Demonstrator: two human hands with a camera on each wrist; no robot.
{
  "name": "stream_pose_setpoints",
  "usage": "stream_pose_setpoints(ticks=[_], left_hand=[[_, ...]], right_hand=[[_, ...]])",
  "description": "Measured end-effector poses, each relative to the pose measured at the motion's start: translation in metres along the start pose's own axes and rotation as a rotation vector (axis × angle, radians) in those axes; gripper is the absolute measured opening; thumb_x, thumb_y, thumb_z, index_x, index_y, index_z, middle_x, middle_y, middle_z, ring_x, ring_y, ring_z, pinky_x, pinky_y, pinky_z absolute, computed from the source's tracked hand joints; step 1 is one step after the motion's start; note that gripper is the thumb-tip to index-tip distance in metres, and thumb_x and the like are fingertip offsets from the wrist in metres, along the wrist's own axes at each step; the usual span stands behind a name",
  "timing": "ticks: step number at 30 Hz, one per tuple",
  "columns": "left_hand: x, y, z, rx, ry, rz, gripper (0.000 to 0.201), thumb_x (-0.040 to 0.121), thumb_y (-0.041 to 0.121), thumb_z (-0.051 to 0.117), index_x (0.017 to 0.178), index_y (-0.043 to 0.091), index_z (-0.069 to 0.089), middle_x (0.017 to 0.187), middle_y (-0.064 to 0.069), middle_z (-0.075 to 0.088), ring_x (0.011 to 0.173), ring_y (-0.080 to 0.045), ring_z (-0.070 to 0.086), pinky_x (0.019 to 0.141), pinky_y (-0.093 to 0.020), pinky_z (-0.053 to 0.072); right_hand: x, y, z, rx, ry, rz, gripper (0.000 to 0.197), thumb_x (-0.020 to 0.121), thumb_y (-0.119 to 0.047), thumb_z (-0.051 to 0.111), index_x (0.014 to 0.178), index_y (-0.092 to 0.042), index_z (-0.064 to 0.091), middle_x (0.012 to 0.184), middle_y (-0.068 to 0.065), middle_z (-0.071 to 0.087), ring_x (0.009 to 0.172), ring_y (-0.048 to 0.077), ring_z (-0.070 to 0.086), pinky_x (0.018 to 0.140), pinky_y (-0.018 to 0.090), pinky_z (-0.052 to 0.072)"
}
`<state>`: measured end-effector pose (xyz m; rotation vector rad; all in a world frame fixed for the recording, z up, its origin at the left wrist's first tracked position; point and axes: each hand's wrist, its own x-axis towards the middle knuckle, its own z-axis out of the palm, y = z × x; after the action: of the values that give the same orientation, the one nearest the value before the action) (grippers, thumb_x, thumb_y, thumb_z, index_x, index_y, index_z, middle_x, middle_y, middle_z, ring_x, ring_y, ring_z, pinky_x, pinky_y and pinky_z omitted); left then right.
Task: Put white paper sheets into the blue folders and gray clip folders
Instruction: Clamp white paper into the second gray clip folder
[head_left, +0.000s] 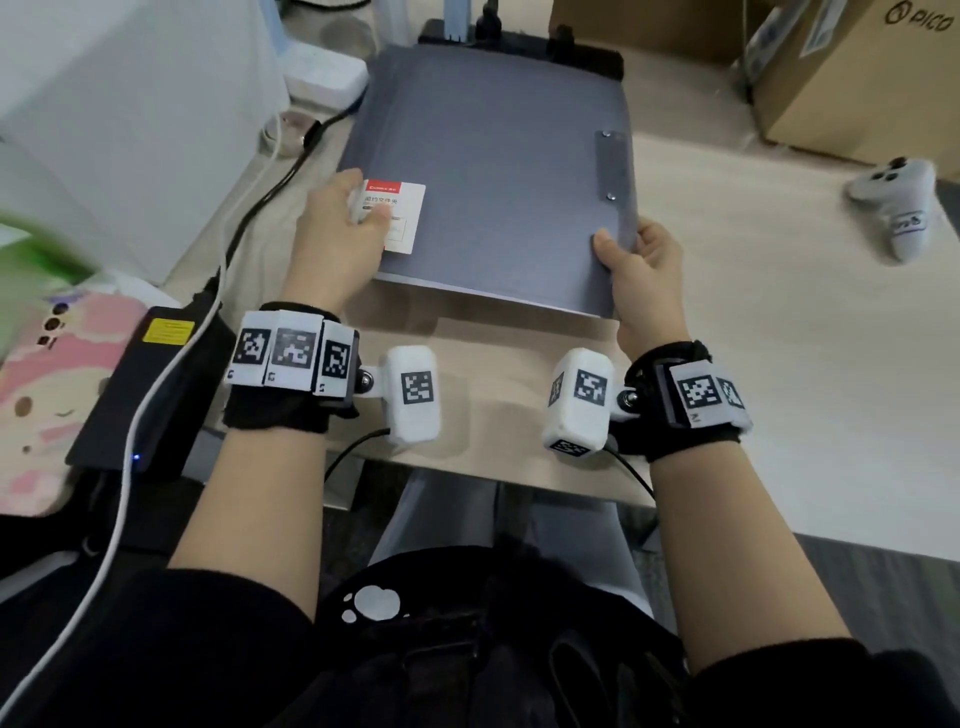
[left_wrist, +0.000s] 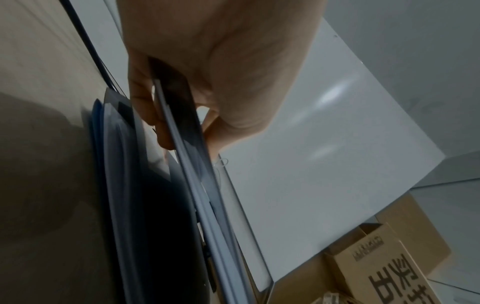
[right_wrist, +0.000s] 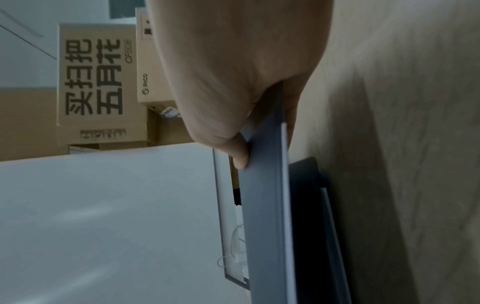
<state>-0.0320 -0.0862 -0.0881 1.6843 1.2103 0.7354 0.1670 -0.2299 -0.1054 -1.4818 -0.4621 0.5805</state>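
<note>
A closed gray clip folder (head_left: 493, 171) with a white and red label (head_left: 400, 208) is held slightly above the wooden desk (head_left: 779, 322), its near edge raised. My left hand (head_left: 337, 228) grips its near left corner, thumb on the label and fingers underneath. My right hand (head_left: 644, 270) pinches the near right corner, thumb on top. In the left wrist view the gray clip folder (left_wrist: 187, 123) shows edge-on between the fingers (left_wrist: 145, 107), with blue folders (left_wrist: 111, 164) stacked on the desk below it. The right wrist view shows the thumb (right_wrist: 240, 152) pressed on the gray cover (right_wrist: 265, 205).
Cardboard boxes (head_left: 852, 78) stand at the back right. A white controller (head_left: 904, 208) lies on the desk to the right. To the left are a white power strip (head_left: 324, 73), cables (head_left: 270, 192), a black adapter (head_left: 150, 384) and a pink patterned item (head_left: 57, 389).
</note>
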Motion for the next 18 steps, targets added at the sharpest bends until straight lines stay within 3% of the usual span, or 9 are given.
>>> stream_pose_setpoints(ticks=[5,9,11,14,18], left_hand=[[0.037,-0.019,-0.005,-0.001,0.015,-0.023,0.069,0.067,0.043,0.049,0.132,0.020,0.048,0.129,-0.004,0.060,0.118,-0.021,0.058,0.104,-0.042,0.045],[0.042,-0.006,-0.006,0.018,0.011,-0.032,0.056,0.080,0.028,0.049,0.134,0.016,0.046,0.131,-0.006,0.058,0.119,-0.021,0.056,0.105,-0.042,0.043],[0.045,-0.006,-0.005,0.014,0.025,-0.022,0.054,0.080,0.025,0.049,0.134,0.015,0.046,0.130,-0.007,0.058,0.119,-0.022,0.056,0.104,-0.042,0.044],[0.052,-0.012,-0.005,0.020,0.052,-0.020,0.059,0.074,0.031,0.049,0.131,0.018,0.049,0.130,-0.006,0.059,0.120,-0.021,0.055,0.105,-0.041,0.044],[0.058,-0.025,-0.005,0.060,0.066,-0.033,0.061,0.068,0.041,0.049,0.128,0.030,0.050,0.126,0.000,0.061,0.124,-0.024,0.051,0.105,-0.046,0.043]], right_hand=[[0.020,0.003,0.023,-0.068,-0.005,0.049,0.031,0.091,-0.006,0.056,0.121,0.003,0.052,0.100,0.006,0.066,0.086,0.017,0.064,0.079,0.030,0.054],[0.031,0.005,0.033,-0.115,-0.012,0.056,0.028,0.090,-0.007,0.057,0.117,0.000,0.056,0.107,0.010,0.066,0.094,0.021,0.064,0.091,0.036,0.054],[0.035,0.007,0.036,-0.161,-0.012,0.058,0.024,0.084,-0.015,0.060,0.108,-0.007,0.061,0.105,0.008,0.068,0.096,0.023,0.066,0.093,0.040,0.053],[0.041,0.009,0.037,-0.258,-0.009,0.058,0.019,0.077,-0.022,0.062,0.095,-0.016,0.063,0.093,0.005,0.068,0.086,0.020,0.064,0.085,0.037,0.053],[0.041,0.006,0.037,-0.388,0.038,0.045,0.033,0.071,-0.029,0.065,0.088,-0.001,0.068,0.077,0.007,0.062,0.071,0.018,0.055,0.074,0.035,0.050]])
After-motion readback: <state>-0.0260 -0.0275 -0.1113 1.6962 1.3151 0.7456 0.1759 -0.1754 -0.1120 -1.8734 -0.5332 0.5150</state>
